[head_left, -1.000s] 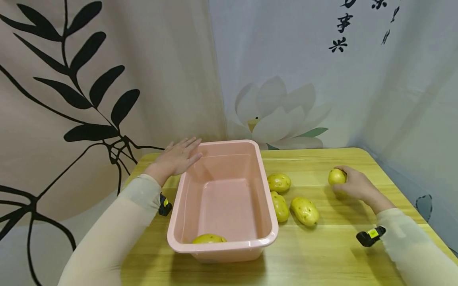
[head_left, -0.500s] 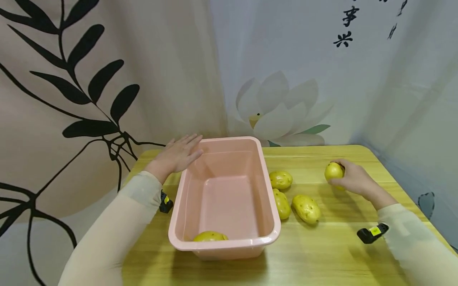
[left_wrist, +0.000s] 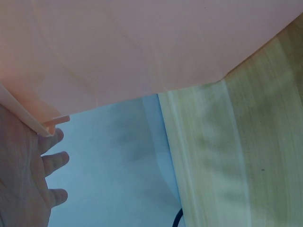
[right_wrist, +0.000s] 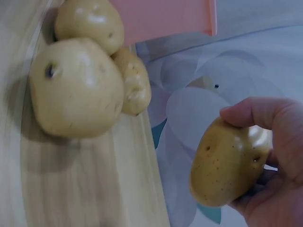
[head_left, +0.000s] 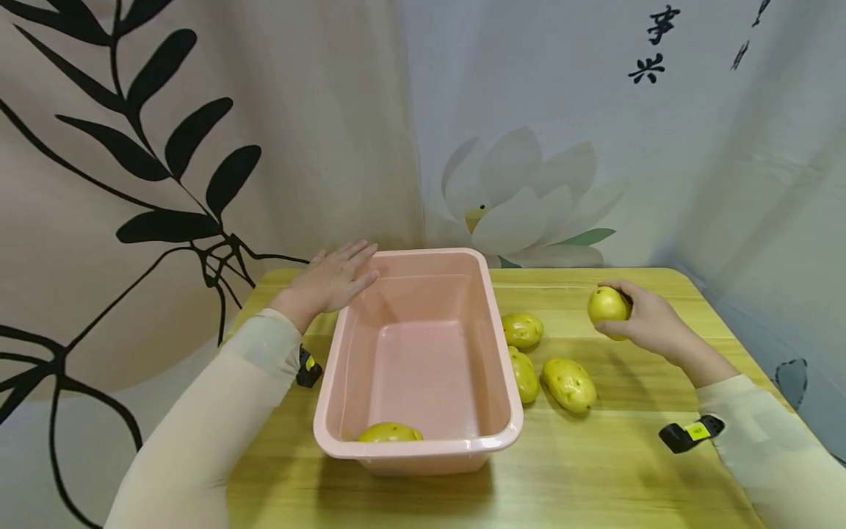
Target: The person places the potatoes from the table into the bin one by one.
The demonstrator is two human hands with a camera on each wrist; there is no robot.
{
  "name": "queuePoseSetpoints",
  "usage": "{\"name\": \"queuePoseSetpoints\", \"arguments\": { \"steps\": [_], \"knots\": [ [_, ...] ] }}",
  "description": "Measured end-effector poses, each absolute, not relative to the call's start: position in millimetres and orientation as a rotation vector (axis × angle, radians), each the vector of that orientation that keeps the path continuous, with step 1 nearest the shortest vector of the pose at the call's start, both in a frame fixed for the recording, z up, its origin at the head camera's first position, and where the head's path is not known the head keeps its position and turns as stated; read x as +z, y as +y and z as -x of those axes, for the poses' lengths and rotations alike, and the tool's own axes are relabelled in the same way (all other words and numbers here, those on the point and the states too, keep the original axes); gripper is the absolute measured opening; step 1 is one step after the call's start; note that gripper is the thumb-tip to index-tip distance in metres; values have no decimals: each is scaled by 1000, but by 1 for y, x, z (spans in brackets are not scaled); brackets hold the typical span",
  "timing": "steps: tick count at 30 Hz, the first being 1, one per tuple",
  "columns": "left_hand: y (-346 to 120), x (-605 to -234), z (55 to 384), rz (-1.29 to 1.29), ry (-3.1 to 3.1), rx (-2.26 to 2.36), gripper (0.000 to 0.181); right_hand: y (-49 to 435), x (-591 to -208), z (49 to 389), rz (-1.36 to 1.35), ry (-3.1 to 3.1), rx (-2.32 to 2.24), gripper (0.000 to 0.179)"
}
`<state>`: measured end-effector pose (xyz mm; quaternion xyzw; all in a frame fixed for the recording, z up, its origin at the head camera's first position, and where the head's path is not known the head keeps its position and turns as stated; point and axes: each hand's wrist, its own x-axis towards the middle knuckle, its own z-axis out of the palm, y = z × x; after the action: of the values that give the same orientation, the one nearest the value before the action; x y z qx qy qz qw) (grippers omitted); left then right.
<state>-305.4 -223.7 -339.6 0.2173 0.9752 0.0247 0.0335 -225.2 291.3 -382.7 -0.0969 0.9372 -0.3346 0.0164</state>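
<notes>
My right hand (head_left: 654, 323) grips a yellow potato (head_left: 608, 312) between thumb and fingers, raised over the right side of the table. The right wrist view shows that same potato (right_wrist: 225, 163) close up, its skin dotted with small eyes. At the far left corner of a pink plastic basin (head_left: 423, 447), my left hand (head_left: 328, 281) rests on the rim with fingers extended. In the left wrist view the fingers (left_wrist: 56, 163) reach out beneath the rim. One potato (head_left: 391, 432) lies inside the basin at its near end.
Three more potatoes sit on the wooden table (head_left: 628, 470) just right of the basin: a far one (head_left: 522, 330), one against the basin wall (head_left: 524, 375) and a nearer one (head_left: 570, 385). A printed curtain (head_left: 529, 132) hangs behind the table.
My right hand has lifted the potato off the table and shifted it slightly left. The left hand stays on the basin rim. The head view has tilted down a little.
</notes>
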Motion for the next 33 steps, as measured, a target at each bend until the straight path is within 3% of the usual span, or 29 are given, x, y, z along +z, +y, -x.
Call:
{"name": "queuePoseSetpoints", "arguments": {
  "steps": [33],
  "knots": [
    [-222, -339, 305, -637, 2988, 115, 65, 239, -316, 207, 505, 2727, -1479, 72]
  ]
}}
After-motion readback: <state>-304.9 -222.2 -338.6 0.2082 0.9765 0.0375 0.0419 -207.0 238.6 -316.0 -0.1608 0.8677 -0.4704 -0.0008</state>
